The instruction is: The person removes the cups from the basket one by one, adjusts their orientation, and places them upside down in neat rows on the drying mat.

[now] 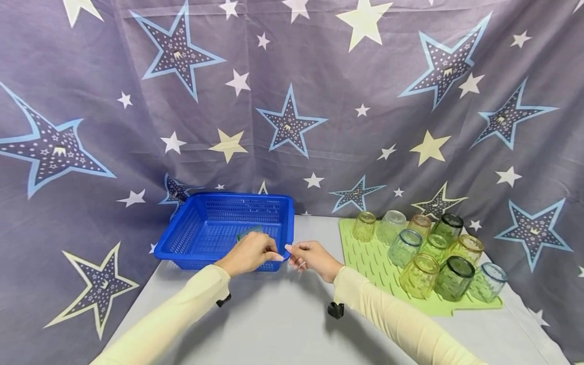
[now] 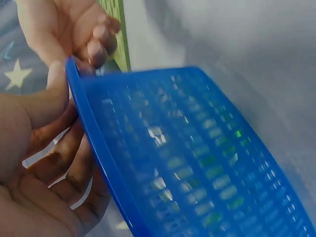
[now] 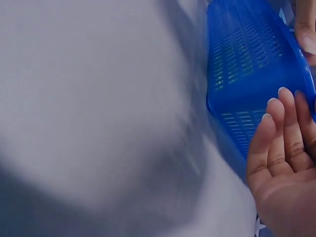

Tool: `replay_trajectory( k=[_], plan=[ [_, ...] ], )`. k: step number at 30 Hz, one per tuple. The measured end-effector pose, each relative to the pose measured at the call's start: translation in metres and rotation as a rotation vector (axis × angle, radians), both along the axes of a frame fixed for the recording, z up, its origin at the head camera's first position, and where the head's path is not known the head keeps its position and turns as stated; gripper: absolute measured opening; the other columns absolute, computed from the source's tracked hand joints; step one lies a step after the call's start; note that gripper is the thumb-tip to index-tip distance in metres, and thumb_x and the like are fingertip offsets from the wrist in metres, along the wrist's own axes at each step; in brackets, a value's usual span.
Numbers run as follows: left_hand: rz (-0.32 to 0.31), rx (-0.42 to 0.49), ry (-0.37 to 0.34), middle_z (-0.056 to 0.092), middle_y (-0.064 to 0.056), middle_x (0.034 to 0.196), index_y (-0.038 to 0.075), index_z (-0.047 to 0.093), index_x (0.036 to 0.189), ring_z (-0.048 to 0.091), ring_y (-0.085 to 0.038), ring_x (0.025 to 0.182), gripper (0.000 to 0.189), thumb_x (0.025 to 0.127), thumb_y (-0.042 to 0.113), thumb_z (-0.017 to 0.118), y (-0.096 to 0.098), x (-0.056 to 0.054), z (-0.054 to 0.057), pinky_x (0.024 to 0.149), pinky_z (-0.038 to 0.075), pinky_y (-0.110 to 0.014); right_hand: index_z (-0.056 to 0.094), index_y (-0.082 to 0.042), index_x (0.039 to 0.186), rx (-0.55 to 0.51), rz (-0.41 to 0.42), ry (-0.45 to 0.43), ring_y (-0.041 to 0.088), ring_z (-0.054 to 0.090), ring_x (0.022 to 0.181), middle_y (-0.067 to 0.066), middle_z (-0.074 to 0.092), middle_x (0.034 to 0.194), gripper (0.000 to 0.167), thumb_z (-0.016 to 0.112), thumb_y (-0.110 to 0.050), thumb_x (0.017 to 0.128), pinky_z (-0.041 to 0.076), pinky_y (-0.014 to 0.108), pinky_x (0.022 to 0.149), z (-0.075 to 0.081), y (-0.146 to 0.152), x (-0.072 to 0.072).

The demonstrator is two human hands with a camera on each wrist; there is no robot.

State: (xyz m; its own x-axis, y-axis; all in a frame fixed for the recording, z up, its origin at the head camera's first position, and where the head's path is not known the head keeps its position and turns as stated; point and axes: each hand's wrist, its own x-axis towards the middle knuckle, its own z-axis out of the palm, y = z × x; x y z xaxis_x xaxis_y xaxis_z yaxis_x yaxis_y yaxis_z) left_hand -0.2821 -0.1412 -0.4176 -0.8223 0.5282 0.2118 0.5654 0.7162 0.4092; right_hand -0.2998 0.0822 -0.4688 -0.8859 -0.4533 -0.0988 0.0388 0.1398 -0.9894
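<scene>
A blue perforated plastic basket (image 1: 180, 264) sits on the table at the centre left. My left hand (image 1: 250, 252) grips its front rim close to the right corner, thumb on top and fingers curled beneath, as the left wrist view shows. At that same corner, my right hand (image 1: 315, 258) pinches the rim between thumb and forefinger; its other fingers lie loosely bent beside the basket wall (image 3: 247, 69) in the right wrist view. Inside the basket a greenish glass (image 1: 251, 232) shows partly behind my left hand.
To the right, a green ridged mat (image 1: 365, 268) bears several upside-down tinted glasses, among them a yellow one (image 1: 417, 276) and a dark one (image 1: 454, 278). The white-covered table (image 1: 278, 324) runs back to a grey star-patterned curtain (image 1: 319, 172).
</scene>
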Motion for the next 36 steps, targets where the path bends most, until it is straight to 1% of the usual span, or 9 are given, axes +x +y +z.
replay_trajectory(
  k=[6, 11, 15, 18, 22, 24, 27, 31, 36],
  plan=[
    [0.074, -0.080, 0.034, 0.071, 0.006, 0.080, 0.015, 0.077, 0.084, 0.065, -0.010, 0.073, 0.007, 0.089, 0.015, 0.082, -0.031, -0.019, 0.005, 0.069, 0.057, -0.036, 0.069, 0.005, 0.099, -0.003, -0.019, -0.004, 0.016, 0.061, 0.068, 0.026, 0.070, 0.095, 0.041, 0.068, -0.036, 0.101, 0.056, 0.035, 0.068, -0.002, 0.000, -0.001],
    [0.138, -0.203, 0.079, 0.072, 0.002, 0.084, 0.010, 0.077, 0.090, 0.068, -0.019, 0.078, 0.011, 0.083, 0.010, 0.086, -0.062, -0.039, 0.009, 0.072, 0.058, -0.043, 0.067, 0.009, 0.102, -0.004, -0.013, -0.003, 0.017, 0.061, 0.069, 0.026, 0.070, 0.094, 0.047, 0.068, -0.038, 0.100, 0.056, 0.035, 0.068, -0.003, 0.002, -0.002],
    [0.162, -0.237, 0.036, 0.073, -0.005, 0.094, 0.006, 0.077, 0.103, 0.070, -0.024, 0.086, 0.025, 0.083, 0.015, 0.088, -0.076, -0.051, 0.010, 0.078, 0.057, -0.047, 0.067, 0.008, 0.101, -0.022, -0.013, -0.016, 0.016, 0.062, 0.069, 0.026, 0.070, 0.095, 0.046, 0.068, -0.038, 0.100, 0.055, 0.034, 0.068, -0.005, 0.003, -0.002],
    [0.123, -0.266, 0.033, 0.073, -0.007, 0.100, 0.008, 0.076, 0.113, 0.069, -0.024, 0.090, 0.028, 0.087, 0.015, 0.085, -0.080, -0.057, 0.009, 0.079, 0.058, -0.046, 0.068, 0.005, 0.099, -0.036, -0.008, -0.025, 0.017, 0.062, 0.070, 0.026, 0.070, 0.096, 0.044, 0.068, -0.039, 0.100, 0.055, 0.033, 0.068, -0.006, 0.004, -0.003],
    [0.011, -0.335, 0.159, 0.070, -0.004, 0.097, 0.012, 0.076, 0.119, 0.067, -0.022, 0.085, 0.029, 0.090, 0.012, 0.081, -0.078, -0.063, 0.007, 0.067, 0.056, -0.039, 0.069, 0.000, 0.097, -0.048, -0.004, -0.024, 0.018, 0.062, 0.070, 0.027, 0.069, 0.097, 0.040, 0.069, -0.040, 0.099, 0.055, 0.034, 0.068, -0.005, 0.004, -0.004],
    [-0.036, -0.372, 0.220, 0.068, -0.002, 0.093, 0.016, 0.077, 0.121, 0.064, -0.022, 0.081, 0.032, 0.090, 0.010, 0.080, -0.074, -0.064, 0.008, 0.061, 0.052, -0.036, 0.069, -0.001, 0.098, -0.053, -0.003, -0.031, 0.018, 0.062, 0.070, 0.028, 0.069, 0.098, 0.040, 0.069, -0.041, 0.099, 0.055, 0.034, 0.069, -0.004, 0.003, -0.004],
    [-0.087, -0.451, 0.283, 0.067, -0.002, 0.094, 0.022, 0.078, 0.122, 0.063, -0.024, 0.083, 0.037, 0.089, 0.005, 0.079, -0.064, -0.065, 0.010, 0.062, 0.049, -0.037, 0.069, -0.001, 0.098, -0.062, -0.012, -0.047, 0.018, 0.062, 0.071, 0.028, 0.069, 0.100, 0.040, 0.070, -0.041, 0.099, 0.055, 0.033, 0.069, -0.004, 0.002, -0.003],
    [-0.098, -0.562, 0.308, 0.068, -0.006, 0.107, 0.026, 0.078, 0.122, 0.065, -0.028, 0.095, 0.040, 0.091, 0.002, 0.075, -0.053, -0.065, 0.008, 0.075, 0.051, -0.045, 0.069, -0.001, 0.099, -0.074, -0.016, -0.059, 0.017, 0.062, 0.071, 0.024, 0.070, 0.096, 0.039, 0.070, -0.041, 0.098, 0.054, 0.031, 0.067, -0.004, 0.002, -0.002],
    [-0.068, -0.578, 0.297, 0.067, -0.012, 0.125, 0.022, 0.078, 0.121, 0.067, -0.032, 0.104, 0.035, 0.091, 0.005, 0.078, -0.045, -0.069, 0.004, 0.084, 0.052, -0.053, 0.069, 0.002, 0.102, -0.077, -0.006, -0.070, 0.017, 0.062, 0.072, 0.016, 0.070, 0.092, 0.041, 0.070, -0.039, 0.099, 0.054, 0.031, 0.068, -0.004, 0.003, -0.001]
  ],
)
